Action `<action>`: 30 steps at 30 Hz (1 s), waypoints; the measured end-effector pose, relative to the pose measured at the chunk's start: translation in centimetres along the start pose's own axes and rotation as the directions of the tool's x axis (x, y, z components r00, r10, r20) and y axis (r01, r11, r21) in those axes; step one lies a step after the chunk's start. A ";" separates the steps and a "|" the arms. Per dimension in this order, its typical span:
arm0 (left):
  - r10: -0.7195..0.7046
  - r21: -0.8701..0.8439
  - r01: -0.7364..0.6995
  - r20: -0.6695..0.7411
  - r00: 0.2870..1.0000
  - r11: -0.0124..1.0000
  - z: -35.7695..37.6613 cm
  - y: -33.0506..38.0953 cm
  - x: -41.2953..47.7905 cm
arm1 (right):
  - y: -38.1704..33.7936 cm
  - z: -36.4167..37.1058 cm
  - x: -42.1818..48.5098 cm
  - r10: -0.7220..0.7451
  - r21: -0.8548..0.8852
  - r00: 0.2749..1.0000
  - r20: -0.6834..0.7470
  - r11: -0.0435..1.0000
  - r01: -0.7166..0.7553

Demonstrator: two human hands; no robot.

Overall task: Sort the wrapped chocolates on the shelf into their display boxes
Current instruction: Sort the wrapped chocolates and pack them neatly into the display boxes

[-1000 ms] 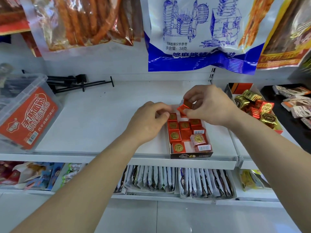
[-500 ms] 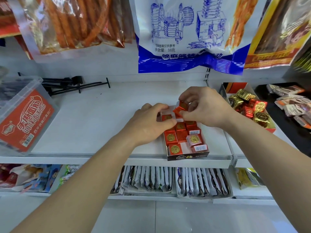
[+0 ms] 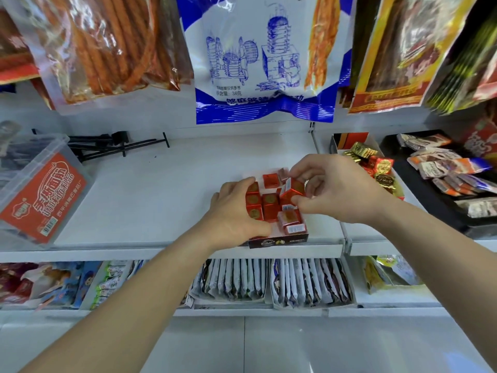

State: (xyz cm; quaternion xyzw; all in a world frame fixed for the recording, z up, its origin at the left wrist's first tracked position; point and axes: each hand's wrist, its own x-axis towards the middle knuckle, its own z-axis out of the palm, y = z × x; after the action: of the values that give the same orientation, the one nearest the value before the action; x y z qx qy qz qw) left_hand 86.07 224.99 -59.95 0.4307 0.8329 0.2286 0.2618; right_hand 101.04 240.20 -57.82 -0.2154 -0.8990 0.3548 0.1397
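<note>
Currently right hand (image 3: 338, 189) grip pinches tilted red chocolate (image 3: 291, 190) over display box (image 3: 278, 240), which runs 12-to-6; seat likely just at 6 o'clock; left hand (image 3: 236, 216) clasps box's left side.

We see a white shelf (image 3: 150, 200) made of 2 boards side by side. On the left board, a small box (image 3: 278, 241) sits right at the front edge, with red chocolates (image 3: 270, 208) packed inside it. Far to the left stands a big clear tub (image 3: 40, 195) with a red label. Some black metal rods (image 3: 115, 146) lie at the back, near the tub. On the right board sits a second box (image 3: 349, 138) holding gold and red sweets (image 3: 380, 165). Just beside it is a black tray (image 3: 419, 189) of snack packets (image 3: 451, 168).
</note>
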 end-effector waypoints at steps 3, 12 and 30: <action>-0.031 -0.022 0.031 -0.024 0.999 0.999 0.3 0.0 -0.1 | -0.2 -0.4 -0.3 0.018 0.022 1.000 -0.004 1.000 -0.018; -0.053 -0.080 0.046 -0.081 0.995 0.996 0.9 0.8 -0.4 | -0.7 -0.5 -1.0 0.034 0.026 0.999 0.037 0.999 -0.035; 0.056 -0.303 -0.039 0.048 0.997 0.952 -1.8 -3.6 -2.3 | -2.9 2.7 -0.3 -0.017 0.021 0.957 0.289 1.000 0.011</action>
State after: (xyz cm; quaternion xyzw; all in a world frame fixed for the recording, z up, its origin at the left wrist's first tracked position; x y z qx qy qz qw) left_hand 83.90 220.93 -60.17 0.4116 0.7700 0.3473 0.3421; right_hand 99.40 236.57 -57.68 -0.1534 -0.9078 0.3901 0.0115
